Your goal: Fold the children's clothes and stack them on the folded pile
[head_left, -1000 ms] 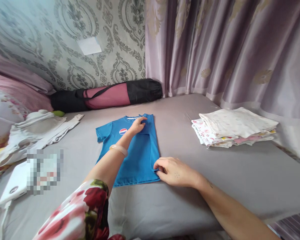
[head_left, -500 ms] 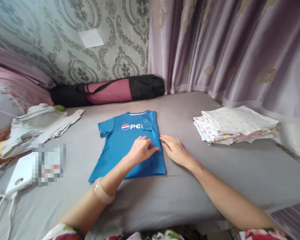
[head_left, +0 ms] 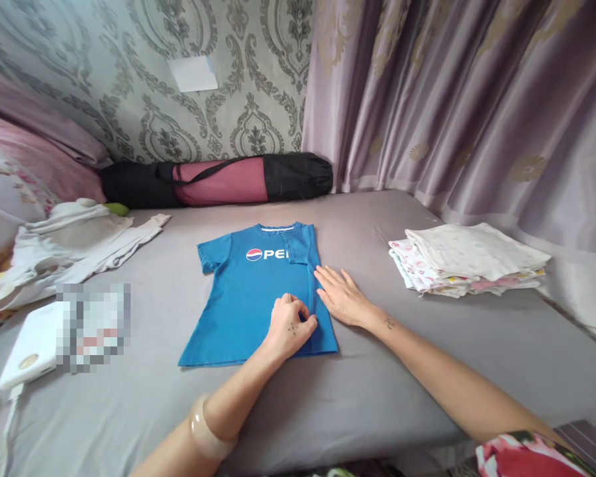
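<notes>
A blue T-shirt point(head_left: 243, 298) with a white logo lies flat on the grey bed sheet point(head_left: 357, 397), its right side folded inward. My left hand point(head_left: 289, 326) rests on the lower part of that folded strip, fingers curled down onto the cloth. My right hand point(head_left: 342, 297) lies flat and open along the shirt's right edge, fingers stretched toward the collar. A pale bangle point(head_left: 204, 429) sits on my left wrist.
A stack of folded pale garments point(head_left: 469, 258) lies at the right. Loose white clothes point(head_left: 64, 245) are heaped at the left by a pink pillow point(head_left: 24, 172). A black and pink roll bag point(head_left: 218, 180) lies along the wall. A white device point(head_left: 27, 344) sits at the near left.
My left hand came back from the collar to the lower folded edge. My right hand moved up from the hem corner and flattened along the shirt's right side.
</notes>
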A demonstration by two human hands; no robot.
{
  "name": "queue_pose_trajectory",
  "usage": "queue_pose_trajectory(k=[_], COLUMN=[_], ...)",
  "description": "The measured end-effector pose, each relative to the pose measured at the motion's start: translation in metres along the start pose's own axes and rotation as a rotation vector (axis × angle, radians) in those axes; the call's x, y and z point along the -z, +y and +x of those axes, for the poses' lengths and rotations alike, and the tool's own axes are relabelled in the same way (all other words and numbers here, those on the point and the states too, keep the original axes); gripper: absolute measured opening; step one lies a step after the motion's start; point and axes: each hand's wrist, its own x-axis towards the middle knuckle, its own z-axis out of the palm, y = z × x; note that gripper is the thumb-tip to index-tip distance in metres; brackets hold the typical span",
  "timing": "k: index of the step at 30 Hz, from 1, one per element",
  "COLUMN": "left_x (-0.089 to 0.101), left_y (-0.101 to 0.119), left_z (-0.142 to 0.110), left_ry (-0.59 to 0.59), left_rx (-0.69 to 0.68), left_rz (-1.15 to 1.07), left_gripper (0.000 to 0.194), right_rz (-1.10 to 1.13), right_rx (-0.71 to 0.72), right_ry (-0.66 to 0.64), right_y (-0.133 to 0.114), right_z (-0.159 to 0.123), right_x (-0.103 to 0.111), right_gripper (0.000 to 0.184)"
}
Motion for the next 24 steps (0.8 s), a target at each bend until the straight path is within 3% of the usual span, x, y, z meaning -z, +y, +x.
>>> queue_pose_trajectory(k=[2, 5, 9, 16, 24], left_x=[-0.005, -0.012, -0.015, -0.015, -0.013], left_y=[-0.002, -0.005, -0.01, -0.014, -0.013], left_z=[-0.005, -0.01, -0.013, -0.017, -0.019], left_ry=[0.066, 0.152, 0.104, 0.004, -0.044], left_rx=[-0.036, -0.219, -0.489, -0.467, -0.465], left_rz=[0.039, 0.076, 0.134, 0.325, 0.416], left_gripper=[0.004, 0.032, 0.032, 0.051, 0.056], right_rz=[-0.005, -0.001, 0.003, 0.019, 0.036], right_rx=[-0.015, -0.049, -0.099, -0.161, -0.336], right_ry=[0.003, 0.007, 0.031, 0.021, -0.011], right_y=[0.001, 0.003, 0.008, 0.013, 0.022], right_z=[0.008, 0.025, 0.056, 0.114, 0.175], right_x=[-0.002, -0.005, -0.007, -0.008, -0.009], right_gripper=[0.056, 0.058, 0.059, 0.063, 0.065])
